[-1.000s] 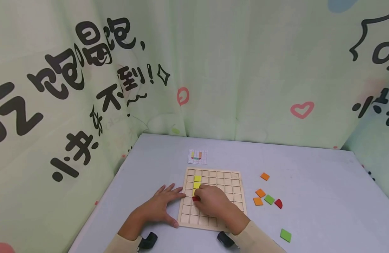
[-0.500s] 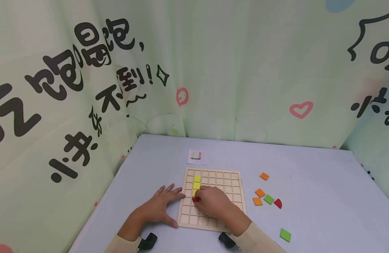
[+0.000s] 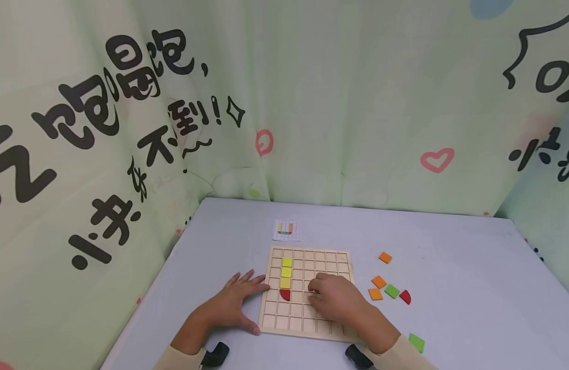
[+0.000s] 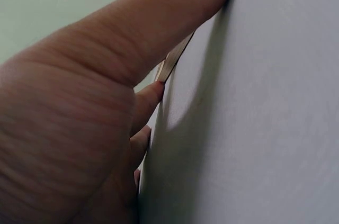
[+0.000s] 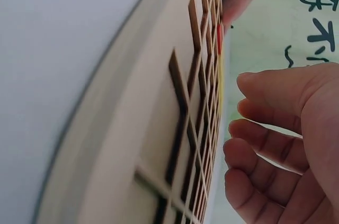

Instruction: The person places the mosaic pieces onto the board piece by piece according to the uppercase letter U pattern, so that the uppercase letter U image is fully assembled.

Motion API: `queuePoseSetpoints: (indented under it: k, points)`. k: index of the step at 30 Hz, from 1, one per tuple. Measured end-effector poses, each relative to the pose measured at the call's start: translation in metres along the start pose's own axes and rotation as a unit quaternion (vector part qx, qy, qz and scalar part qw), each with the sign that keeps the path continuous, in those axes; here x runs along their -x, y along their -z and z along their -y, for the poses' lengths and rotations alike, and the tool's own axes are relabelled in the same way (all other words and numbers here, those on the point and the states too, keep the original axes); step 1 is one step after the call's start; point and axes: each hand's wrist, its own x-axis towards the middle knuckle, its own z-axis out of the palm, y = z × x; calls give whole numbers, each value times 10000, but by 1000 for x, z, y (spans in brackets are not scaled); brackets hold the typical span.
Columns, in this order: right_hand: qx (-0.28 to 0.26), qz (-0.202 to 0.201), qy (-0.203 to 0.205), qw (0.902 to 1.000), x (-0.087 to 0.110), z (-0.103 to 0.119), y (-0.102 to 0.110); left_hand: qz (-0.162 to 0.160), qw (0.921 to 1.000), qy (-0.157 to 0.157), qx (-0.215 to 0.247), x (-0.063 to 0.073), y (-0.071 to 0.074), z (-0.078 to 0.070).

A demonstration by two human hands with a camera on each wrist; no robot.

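A wooden grid board (image 3: 304,335) lies on the table. Three yellow square tiles (image 3: 286,273) form a column in it, with a red quarter-round tile (image 3: 286,295) directly below them. My left hand (image 3: 226,308) lies with fingers spread at the board's left side, thumb near the front corner; the left wrist view shows a fingertip against the board's edge (image 4: 172,62). Over the board's right half hovers my right hand (image 3: 337,297). In the right wrist view its fingers (image 5: 265,142) hang loosely curled, with nothing between thumb and fingertips.
Behind the board lies a small card (image 3: 286,230) with a coloured U pattern. To the right are several loose tiles: orange squares (image 3: 379,281), a green square (image 3: 391,291), a red quarter-round (image 3: 405,297). Another green square (image 3: 416,342) lies nearer, beside the right sleeve.
My right hand has let go of the red quarter-round tile and moved right across the board, leaving the tile below the yellow column. The left hand stays in place.
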Motion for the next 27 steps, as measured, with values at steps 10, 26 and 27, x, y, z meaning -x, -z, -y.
queuePoseSetpoints:
  k: [10,26,27]
  points:
    - [-93,-233,-438,9987,29,-39,20,1,10000,28,-5,-1,0,3]
    - [148,-155,-981,9949,58,-92,41,-29,10000,53,62,1,-2,4]
    - [116,-167,-1001,9948,61,-95,42,-29,10000,44,53,1,-3,4]
